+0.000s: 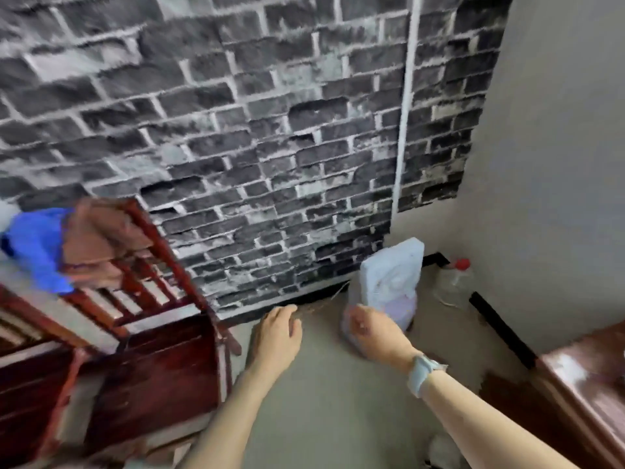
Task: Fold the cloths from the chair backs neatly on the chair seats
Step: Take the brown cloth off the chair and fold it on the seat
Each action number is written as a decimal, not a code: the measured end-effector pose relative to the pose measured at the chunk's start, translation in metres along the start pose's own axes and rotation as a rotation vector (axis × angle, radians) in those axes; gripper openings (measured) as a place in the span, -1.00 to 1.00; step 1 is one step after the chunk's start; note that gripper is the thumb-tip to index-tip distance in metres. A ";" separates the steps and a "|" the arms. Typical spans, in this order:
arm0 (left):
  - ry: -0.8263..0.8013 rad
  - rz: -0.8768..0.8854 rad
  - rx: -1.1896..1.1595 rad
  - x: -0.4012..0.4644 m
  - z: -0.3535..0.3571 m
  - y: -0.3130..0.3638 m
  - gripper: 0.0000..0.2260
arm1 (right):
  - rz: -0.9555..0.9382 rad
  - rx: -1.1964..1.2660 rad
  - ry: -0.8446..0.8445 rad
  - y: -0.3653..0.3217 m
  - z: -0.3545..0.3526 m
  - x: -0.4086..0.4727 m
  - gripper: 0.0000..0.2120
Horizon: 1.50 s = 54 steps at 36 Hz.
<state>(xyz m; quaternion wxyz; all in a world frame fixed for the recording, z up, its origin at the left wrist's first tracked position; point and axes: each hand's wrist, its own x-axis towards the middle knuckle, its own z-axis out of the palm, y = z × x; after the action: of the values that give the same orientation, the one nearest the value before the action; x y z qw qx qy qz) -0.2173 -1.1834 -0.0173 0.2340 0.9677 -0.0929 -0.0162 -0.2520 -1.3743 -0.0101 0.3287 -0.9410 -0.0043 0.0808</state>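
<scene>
Reaching forward with left hand [275, 328] and right hand [367, 328] both relaxed and holding nothing, the person must next lift the brown cloth [101, 238] and blue cloth [33, 245] draped over the chair back [152, 238].

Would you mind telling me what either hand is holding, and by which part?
Neither the left hand nor the right hand holds anything; both reach forward empty, and the cloths hang untouched on the chair back.
</scene>
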 end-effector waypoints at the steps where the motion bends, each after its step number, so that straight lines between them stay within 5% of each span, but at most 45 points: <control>1: 0.035 -0.046 0.001 -0.016 -0.018 -0.026 -0.69 | -0.041 -0.007 -0.041 -0.027 0.017 0.002 -0.85; 3: 0.094 -0.139 0.008 -0.046 -0.055 -0.073 -0.69 | -0.127 -0.016 -0.081 -0.078 0.052 0.008 -0.69; 15: 0.388 -0.567 -0.054 -0.181 -0.182 -0.254 -0.71 | -0.505 -0.140 -0.367 -0.306 0.192 0.018 -0.68; 20: 0.429 -0.629 -0.052 -0.176 -0.219 -0.315 -0.68 | -0.553 -0.136 -0.303 -0.374 0.231 0.063 -0.69; 29: 0.437 -0.511 0.006 -0.072 -0.311 -0.447 -0.68 | -0.464 0.033 0.070 -0.501 0.277 0.240 -0.74; 35: 0.407 -0.446 -0.010 -0.001 -0.350 -0.509 -0.68 | -0.246 -0.066 0.130 -0.565 0.293 0.349 -0.33; 42: 0.363 -0.382 -0.071 0.045 -0.360 -0.555 -0.67 | -0.096 -0.099 0.079 -0.590 0.313 0.400 -0.66; 54: 0.355 -0.046 -0.269 0.140 -0.404 -0.542 -0.57 | -0.374 0.319 0.484 -0.624 0.199 0.383 -0.87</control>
<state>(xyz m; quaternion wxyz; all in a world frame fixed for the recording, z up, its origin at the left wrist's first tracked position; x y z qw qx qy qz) 0.0440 -0.5547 0.0971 0.3733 0.9172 -0.0250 0.1369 0.1236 -0.7383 0.1658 0.4725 -0.8524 -0.0862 -0.2066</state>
